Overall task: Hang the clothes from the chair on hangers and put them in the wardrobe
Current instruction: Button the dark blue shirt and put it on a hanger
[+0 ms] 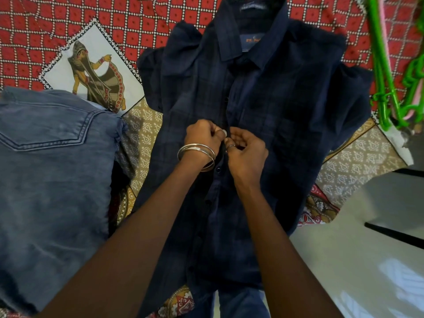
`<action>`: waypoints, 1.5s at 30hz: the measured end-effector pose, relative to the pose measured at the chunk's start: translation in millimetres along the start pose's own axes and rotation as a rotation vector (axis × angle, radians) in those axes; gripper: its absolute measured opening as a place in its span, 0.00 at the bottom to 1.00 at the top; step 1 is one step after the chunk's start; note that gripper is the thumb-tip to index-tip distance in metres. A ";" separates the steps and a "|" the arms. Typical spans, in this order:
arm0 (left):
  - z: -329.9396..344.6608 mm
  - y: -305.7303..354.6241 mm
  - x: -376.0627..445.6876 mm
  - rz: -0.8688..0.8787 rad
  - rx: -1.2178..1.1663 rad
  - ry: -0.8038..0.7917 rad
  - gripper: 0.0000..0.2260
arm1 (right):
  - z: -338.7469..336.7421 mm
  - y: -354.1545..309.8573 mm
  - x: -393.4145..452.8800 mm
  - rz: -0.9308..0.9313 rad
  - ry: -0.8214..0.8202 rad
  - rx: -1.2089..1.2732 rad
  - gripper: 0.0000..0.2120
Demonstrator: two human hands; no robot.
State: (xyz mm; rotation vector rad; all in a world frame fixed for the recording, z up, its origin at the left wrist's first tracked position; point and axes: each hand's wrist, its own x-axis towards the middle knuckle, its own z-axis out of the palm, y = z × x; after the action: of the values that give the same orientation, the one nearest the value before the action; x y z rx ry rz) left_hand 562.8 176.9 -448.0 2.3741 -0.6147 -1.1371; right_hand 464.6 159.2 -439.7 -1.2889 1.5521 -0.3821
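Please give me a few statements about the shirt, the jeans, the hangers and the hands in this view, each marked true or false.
1. The dark blue shirt lies spread out flat on the patterned bedspread, collar away from the person. True.
2. Both hands work at the shirt's button placket. True: the left hand and the right hand pinch the fabric there.
3. The shirt already hangs on a hanger. False: the green hangers lie apart at the right edge, not in the shirt.
4. The denim jeans lie to the right of the shirt. False: they lie to its left.
5. The bangles are on the right wrist. False: on the left wrist.
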 end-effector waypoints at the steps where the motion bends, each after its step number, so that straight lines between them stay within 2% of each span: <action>1: -1.3 0.3 1.0 0.002 0.011 -0.003 0.08 | -0.6 1.6 0.9 -0.006 -0.015 0.005 0.12; 4: -5.7 0.7 3.5 -0.012 0.009 -0.037 0.07 | -4.3 6.7 6.2 0.057 -0.081 0.114 0.09; 6: -6.8 2.0 3.5 -0.023 -0.003 -0.055 0.07 | -8.6 6.9 12.0 0.167 -0.146 0.281 0.08; 9: -10.6 5.0 2.0 -0.077 -0.031 -0.074 0.11 | -12.1 1.5 17.1 0.267 -0.203 0.437 0.09; 13: -12.9 10.9 -1.2 -0.148 -0.098 -0.108 0.17 | -12.1 0.3 16.2 0.124 -0.179 0.316 0.13; 16: -8.7 13.8 -1.2 -0.181 -0.129 -0.056 0.14 | -9.8 -0.3 10.0 -0.047 -0.096 0.188 0.14; 18: -6.6 15.4 -0.4 -0.210 -0.141 -0.019 0.10 | -7.9 -0.7 5.8 -0.091 -0.079 0.158 0.16; 22: -5.3 15.0 3.5 -0.247 -0.152 0.043 0.04 | -7.5 -3.6 2.3 0.031 -0.076 0.239 0.16; 26: -1.4 9.8 6.7 -0.250 -0.145 0.025 0.03 | -10.1 -9.0 6.6 0.172 -0.136 0.352 0.15; 29: -1.3 1.2 9.9 -0.217 -0.160 -0.057 0.03 | -11.3 -10.1 9.7 0.270 -0.146 0.389 0.15; 32: -6.1 -1.6 7.2 -0.062 -0.095 -0.165 0.07 | -13.1 -9.9 8.7 0.417 -0.206 0.496 0.15; 34: -9.9 -1.3 3.2 0.062 -0.020 -0.141 0.05 | -16.5 -11.4 10.6 0.459 -0.260 0.449 0.13; 35: -13.7 -2.0 4.0 0.118 -0.014 -0.068 0.05 | -18.4 -14.3 12.7 0.439 -0.270 0.397 0.12; 37: -23.1 -7.6 5.5 0.233 -0.078 0.202 0.04 | -25.2 -11.9 18.8 0.322 -0.194 0.309 0.13; 38: -29.8 -9.6 8.2 0.264 -0.088 0.356 0.04 | -32.6 -10.5 22.4 0.231 -0.087 0.272 0.13; 40: -47.4 -10.9 13.6 0.150 -0.023 0.625 0.08 | -56.0 -5.4 28.1 0.053 0.223 0.116 0.10; 41: -56.4 -12.1 17.5 -0.008 -0.007 0.670 0.10 | -68.1 0.3 31.6 0.014 0.373 0.011 0.09; 42: -64.8 -17.6 22.5 -0.209 -0.021 0.653 0.14 | -77.8 10.5 35.8 0.026 0.504 -0.067 0.09; 43: -73.1 -21.7 31.2 -0.362 -0.022 0.571 0.18 | -90.3 12.9 40.3 0.087 0.598 -0.091 0.10; 45: -81.5 -32.6 35.5 -0.485 -0.020 0.281 0.25 | -103.6 20.3 46.3 0.340 0.663 -0.140 0.14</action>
State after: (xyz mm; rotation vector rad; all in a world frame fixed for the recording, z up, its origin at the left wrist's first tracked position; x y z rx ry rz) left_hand 654.7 198.8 -441.3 2.6764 0.0757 -0.9483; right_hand 371.9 90.7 -435.5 -1.0162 2.3502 -0.5192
